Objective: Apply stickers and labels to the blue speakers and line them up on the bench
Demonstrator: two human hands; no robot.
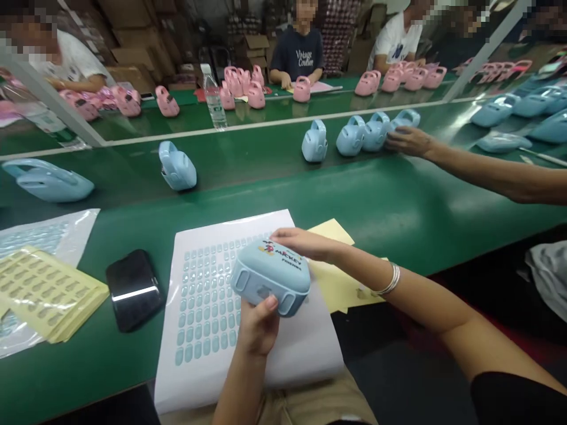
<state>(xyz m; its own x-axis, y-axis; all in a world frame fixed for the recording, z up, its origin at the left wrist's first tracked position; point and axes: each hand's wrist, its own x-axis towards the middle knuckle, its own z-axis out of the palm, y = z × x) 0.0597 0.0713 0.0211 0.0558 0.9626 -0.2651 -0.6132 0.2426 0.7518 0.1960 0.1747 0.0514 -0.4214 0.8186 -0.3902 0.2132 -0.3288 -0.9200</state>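
A light blue rounded plastic case [270, 274] with a printed cartoon mouse and the words "Mickey Friends" is held up, tilted, over a sticker sheet. My left hand [260, 324] grips it from below, thumb pressed on its near side. Along its far top edge lies my right hand [301, 243], its fingers closed over that edge and partly hidden behind the case; bracelets circle that wrist. Under both hands, the white sheet [305, 354] carries rows of small light blue oval stickers [206, 301] and hangs over the table's near edge.
A black phone [134, 289] and yellow sticker sheets [48, 289] lie left; more yellow paper [336, 283] lies right. Blue handled cases [177, 168] stand along the belt. A co-worker's hand [410, 141] touches one at right. Beyond are a water bottle [213, 97], pink cases [302, 88] and seated people.
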